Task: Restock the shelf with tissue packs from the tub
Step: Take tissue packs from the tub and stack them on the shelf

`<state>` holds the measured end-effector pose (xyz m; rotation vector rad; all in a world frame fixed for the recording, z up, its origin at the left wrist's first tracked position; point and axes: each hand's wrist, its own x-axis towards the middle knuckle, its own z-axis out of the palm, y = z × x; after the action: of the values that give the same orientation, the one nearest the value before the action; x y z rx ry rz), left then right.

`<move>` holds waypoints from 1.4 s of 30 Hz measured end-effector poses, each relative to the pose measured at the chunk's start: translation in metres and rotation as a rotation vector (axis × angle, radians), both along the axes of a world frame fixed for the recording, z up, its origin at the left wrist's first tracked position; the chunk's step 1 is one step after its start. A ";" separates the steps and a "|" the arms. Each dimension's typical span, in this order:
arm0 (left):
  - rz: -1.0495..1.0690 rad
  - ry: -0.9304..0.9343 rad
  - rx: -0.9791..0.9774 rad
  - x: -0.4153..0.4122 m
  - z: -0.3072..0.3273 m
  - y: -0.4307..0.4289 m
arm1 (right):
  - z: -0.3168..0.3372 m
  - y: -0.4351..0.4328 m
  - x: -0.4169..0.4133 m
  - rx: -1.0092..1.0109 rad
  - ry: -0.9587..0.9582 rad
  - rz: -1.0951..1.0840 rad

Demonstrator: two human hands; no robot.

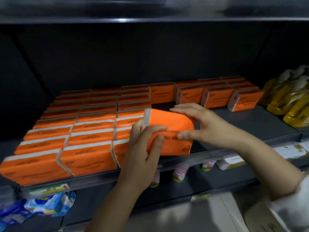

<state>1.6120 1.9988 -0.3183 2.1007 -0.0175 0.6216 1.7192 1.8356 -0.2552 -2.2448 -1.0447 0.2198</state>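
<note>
Dark shelf (250, 121), bare beside the orange tissue-pack rows (93, 131). Cotton tissue pack (170, 124) hangs just beside those rows, over the gap; left hand (143, 148) and right hand (205, 124) each pinch an end. Best set upright, flush against the rows.

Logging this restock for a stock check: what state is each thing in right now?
held tissue pack: tilted over the shelf's gap, gripped at both ends.
left hand: grips the pack's left end.
right hand: pinches its right end.
stocked packs: upright; left rows reach the front, right rows only the back.
shelf: bare at front right.
yellow bottles: at the shelf's right end.
</note>
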 end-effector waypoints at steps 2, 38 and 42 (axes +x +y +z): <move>-0.010 0.010 -0.038 0.009 0.006 -0.004 | 0.012 0.002 0.006 -0.079 -0.110 0.026; 0.353 0.174 0.313 0.037 0.015 0.002 | -0.011 0.000 0.083 -0.220 -0.379 -0.164; 0.426 0.227 0.299 0.042 0.007 0.019 | -0.025 0.040 0.116 -0.312 -0.402 -0.186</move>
<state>1.6544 2.0182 -0.3108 2.4790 0.5052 0.6546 1.8354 1.8752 -0.2805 -2.7273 -1.0473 -0.1685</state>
